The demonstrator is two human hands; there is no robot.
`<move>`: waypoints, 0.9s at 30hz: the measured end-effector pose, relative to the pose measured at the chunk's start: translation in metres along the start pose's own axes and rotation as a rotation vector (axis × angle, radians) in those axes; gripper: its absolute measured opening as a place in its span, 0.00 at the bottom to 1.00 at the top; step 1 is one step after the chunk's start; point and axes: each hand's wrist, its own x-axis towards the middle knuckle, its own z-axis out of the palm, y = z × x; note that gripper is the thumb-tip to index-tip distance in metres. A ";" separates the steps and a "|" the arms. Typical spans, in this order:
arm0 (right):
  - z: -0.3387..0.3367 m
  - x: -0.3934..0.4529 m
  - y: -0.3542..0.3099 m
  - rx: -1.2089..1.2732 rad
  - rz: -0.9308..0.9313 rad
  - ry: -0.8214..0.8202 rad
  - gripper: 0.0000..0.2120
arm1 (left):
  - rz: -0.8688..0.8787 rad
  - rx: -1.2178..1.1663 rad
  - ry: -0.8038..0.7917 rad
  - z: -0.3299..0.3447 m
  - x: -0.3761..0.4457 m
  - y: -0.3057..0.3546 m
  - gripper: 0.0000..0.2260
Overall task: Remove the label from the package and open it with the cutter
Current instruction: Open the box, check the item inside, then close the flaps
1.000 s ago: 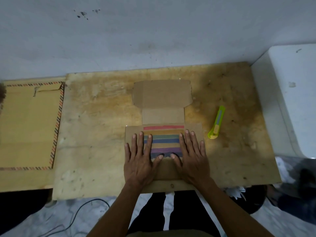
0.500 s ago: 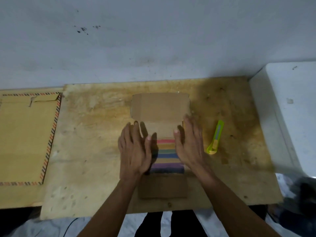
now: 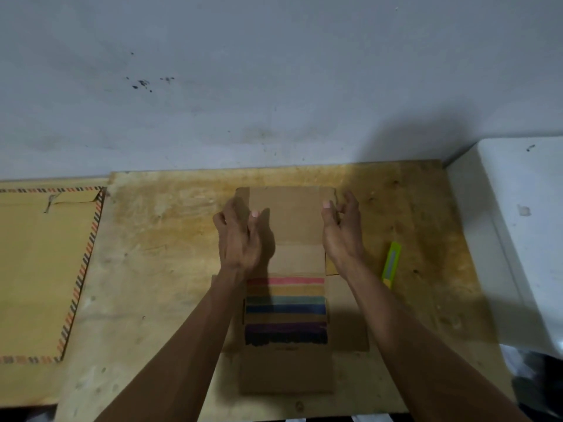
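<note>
Against a grey wall (image 3: pixel 274 71), stained plywood board (image 3: pixel 170 254) bears opened package (image 3: pixel 289 220).

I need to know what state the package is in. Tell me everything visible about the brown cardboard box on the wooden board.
The flat brown cardboard box lies opened out on the stained wooden board, its lid flap folded back towards the wall. Horizontal stripes of pink, yellow, green, blue and purple show in its middle. The left hand and right hand reach over the far flap, fingers curled at its side edges. No label is visible on it.
</note>
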 end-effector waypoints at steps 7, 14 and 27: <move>-0.015 -0.004 -0.010 0.265 0.005 0.018 0.25 | 0.033 -0.237 0.107 -0.016 -0.012 0.019 0.34; -0.031 -0.040 -0.021 0.581 0.173 -0.046 0.28 | 0.100 -0.451 0.137 -0.041 -0.048 0.027 0.20; -0.072 -0.105 0.013 0.459 0.071 -0.449 0.42 | 0.247 -0.552 -0.096 -0.074 -0.101 -0.014 0.26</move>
